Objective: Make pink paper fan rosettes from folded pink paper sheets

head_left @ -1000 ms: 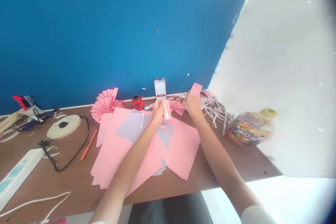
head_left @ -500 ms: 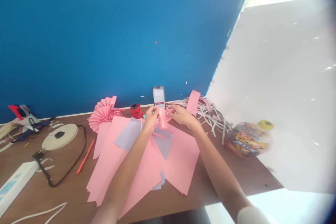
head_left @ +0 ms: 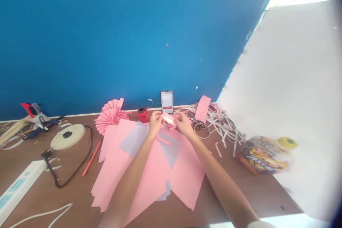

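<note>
Between my two hands is a small folded strip of pink paper (head_left: 169,119), with a bright sheen on its face. My left hand (head_left: 155,121) pinches its left end, and my right hand (head_left: 183,122) pinches the right end. Beneath them spread large pink paper sheets (head_left: 149,185), with grey-lilac pieces (head_left: 134,139) on top. Just beyond my hands a phone (head_left: 167,101) leans upright against the blue panel. Scissors (head_left: 197,124) lie right of my right hand, by a tape roll (head_left: 202,131). Pleated pink paper fans (head_left: 110,115) stand at the left.
A red round container (head_left: 143,114) sits near the panel. Paper shreds (head_left: 224,123) and a bottle with a yellow cap (head_left: 264,154) are at the right. Leftward lie a red pen (head_left: 91,158), a cream disc with a black cable (head_left: 68,136) and a white power strip (head_left: 21,188).
The pink strip has gone from hanging upright at my left hand to lying sideways between both hands. My right hand has closed in on it. The view has shifted slightly left.
</note>
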A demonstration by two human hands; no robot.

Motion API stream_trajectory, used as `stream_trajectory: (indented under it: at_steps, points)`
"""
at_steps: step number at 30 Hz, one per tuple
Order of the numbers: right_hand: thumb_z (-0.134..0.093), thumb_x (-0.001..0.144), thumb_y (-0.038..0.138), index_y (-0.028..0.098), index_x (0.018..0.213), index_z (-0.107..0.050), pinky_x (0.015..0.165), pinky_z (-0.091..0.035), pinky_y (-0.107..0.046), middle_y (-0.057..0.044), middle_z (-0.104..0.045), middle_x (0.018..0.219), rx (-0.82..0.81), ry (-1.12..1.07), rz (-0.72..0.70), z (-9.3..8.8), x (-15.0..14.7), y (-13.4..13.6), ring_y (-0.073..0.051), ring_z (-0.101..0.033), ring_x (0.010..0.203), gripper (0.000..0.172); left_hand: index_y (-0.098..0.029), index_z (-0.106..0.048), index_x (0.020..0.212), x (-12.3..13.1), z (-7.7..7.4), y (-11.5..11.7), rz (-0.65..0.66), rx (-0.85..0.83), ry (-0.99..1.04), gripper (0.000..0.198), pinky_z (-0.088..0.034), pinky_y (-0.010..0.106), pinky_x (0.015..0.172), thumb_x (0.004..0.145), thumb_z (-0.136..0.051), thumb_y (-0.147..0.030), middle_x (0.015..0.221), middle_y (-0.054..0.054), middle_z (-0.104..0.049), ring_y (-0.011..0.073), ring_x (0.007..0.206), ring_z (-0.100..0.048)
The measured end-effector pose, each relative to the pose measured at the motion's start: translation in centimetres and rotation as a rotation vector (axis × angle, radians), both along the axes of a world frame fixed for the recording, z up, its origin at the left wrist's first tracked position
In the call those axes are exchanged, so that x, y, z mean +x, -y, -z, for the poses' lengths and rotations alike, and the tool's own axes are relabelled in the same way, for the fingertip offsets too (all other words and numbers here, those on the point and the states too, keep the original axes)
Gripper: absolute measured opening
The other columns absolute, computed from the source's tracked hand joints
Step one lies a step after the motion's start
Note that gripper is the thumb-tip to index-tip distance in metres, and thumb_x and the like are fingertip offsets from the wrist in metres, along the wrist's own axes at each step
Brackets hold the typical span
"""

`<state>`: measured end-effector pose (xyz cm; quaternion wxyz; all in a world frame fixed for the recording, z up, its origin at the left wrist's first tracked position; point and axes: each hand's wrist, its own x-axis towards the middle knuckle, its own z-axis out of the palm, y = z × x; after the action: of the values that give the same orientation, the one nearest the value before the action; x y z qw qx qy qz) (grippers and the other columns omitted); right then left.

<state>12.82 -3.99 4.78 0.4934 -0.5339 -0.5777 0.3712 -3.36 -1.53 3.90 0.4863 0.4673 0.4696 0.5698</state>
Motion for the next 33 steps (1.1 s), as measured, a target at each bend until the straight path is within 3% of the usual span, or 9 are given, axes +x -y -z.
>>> stream_trajectory:
  at_steps: [4, 6, 8, 12, 18, 22, 24, 27, 33]
  points:
    - [-0.051, 0.082, 0.029, 0.020, 0.107, -0.053, 0.072, -0.048, -0.032, -0.005, -0.066, 0.088, 0.129, -0.089, 0.282, -1.0, 0.8, -0.7, -0.020, -0.062, 0.079, 0.027, -0.019, -0.053, 0.117, -0.8, -1.9, 0.7, 0.395, -0.061, -0.077, 0.047, -0.048, 0.026, 0.071, 0.073, -0.069, -0.026, 0.078, 0.001, -0.065, 0.0127, 0.069, -0.062]
    - [-0.054, 0.081, 0.029, 0.020, 0.105, -0.055, 0.070, -0.048, -0.031, -0.006, -0.067, 0.089, 0.151, -0.070, 0.190, -1.9, 1.0, -0.8, -0.020, -0.062, 0.078, 0.025, -0.020, -0.055, 0.123, -1.2, -3.0, 1.2, 0.630, -0.092, -0.097, 0.056, -0.049, 0.027, 0.073, 0.070, -0.073, -0.023, 0.093, 0.005, -0.069, 0.0160, 0.082, -0.065]
    - [-0.057, 0.079, 0.027, 0.020, 0.100, -0.058, 0.066, -0.047, -0.029, -0.004, -0.066, 0.083, 0.149, 0.008, 0.011, -2.8, 1.0, -0.6, -0.019, -0.060, 0.074, 0.022, -0.019, -0.061, 0.118, -1.6, -3.9, 1.6, 0.749, -0.123, -0.097, 0.045, -0.049, 0.028, 0.076, 0.076, -0.069, -0.033, 0.103, 0.009, -0.069, 0.0188, 0.090, -0.066]
    - [-0.059, 0.079, 0.023, 0.023, 0.116, -0.057, 0.062, -0.045, -0.027, 0.003, -0.060, 0.073, 0.166, 0.102, -0.268, -3.8, 0.7, 0.1, -0.015, -0.055, 0.065, 0.038, -0.013, -0.068, 0.105, -1.5, -3.6, 1.8, 0.867, -0.227, -0.153, 0.045, -0.051, 0.032, 0.076, 0.082, -0.062, -0.051, 0.087, 0.013, -0.072, 0.0219, 0.081, -0.069]
    - [-0.061, 0.079, 0.028, 0.021, 0.118, -0.053, 0.063, -0.049, -0.027, -0.001, -0.063, 0.083, 0.065, -0.137, -0.350, -3.2, 1.6, -0.2, -0.015, -0.060, 0.072, 0.040, -0.012, -0.070, 0.084, 0.9, -0.7, 1.6, 0.577, -0.109, -0.070, 0.040, -0.050, 0.031, 0.069, 0.077, -0.067, -0.051, 0.074, 0.009, -0.071, 0.0195, 0.068, -0.066]
    - [-0.059, 0.080, 0.028, 0.021, 0.111, -0.055, 0.054, -0.045, -0.025, 0.001, -0.063, 0.078, 0.033, -0.076, -0.331, -2.7, 1.9, -0.6, -0.013, -0.056, 0.060, 0.032, -0.014, -0.069, 0.076, 2.8, 1.1, 2.4, 0.246, 0.010, -0.010, 0.038, -0.045, 0.027, 0.061, 0.079, -0.064, -0.051, 0.066, 0.004, -0.065, 0.0164, 0.063, -0.060]
    - [-0.057, 0.079, 0.023, 0.020, 0.103, -0.056, 0.056, -0.044, -0.025, 0.001, -0.063, 0.075, 0.073, 0.018, -0.318, -2.8, 2.0, -0.6, -0.012, -0.055, 0.059, 0.025, -0.014, -0.065, 0.066, 3.3, 1.6, 2.8, 0.159, 0.064, -0.047, 0.039, -0.040, 0.025, 0.057, 0.079, -0.064, -0.051, 0.061, 0.002, -0.060, 0.0137, 0.060, -0.054]
    - [-0.055, 0.078, 0.018, 0.019, 0.098, -0.057, 0.062, -0.042, -0.025, 0.002, -0.062, 0.072, 0.156, 0.182, -0.360, -3.3, 2.4, -0.4, -0.013, -0.056, 0.064, 0.020, -0.014, -0.064, 0.070, 3.5, 1.8, 3.2, 0.129, 0.132, -0.068, 0.036, -0.036, 0.023, 0.055, 0.078, -0.067, -0.049, 0.064, 0.000, -0.057, 0.0109, 0.060, -0.049]
    - [-0.052, 0.085, 0.022, 0.018, 0.109, -0.057, 0.069, -0.043, -0.027, -0.001, -0.066, 0.081, 0.184, 0.336, -0.400, -3.7, 3.1, -0.2, -0.016, -0.060, 0.075, 0.024, -0.016, -0.060, 0.076, 3.2, 1.9, 3.3, 0.227, 0.096, -0.085, 0.038, -0.032, 0.023, 0.049, 0.081, -0.062, -0.054, 0.055, -0.003, -0.050, 0.0091, 0.049, -0.044]
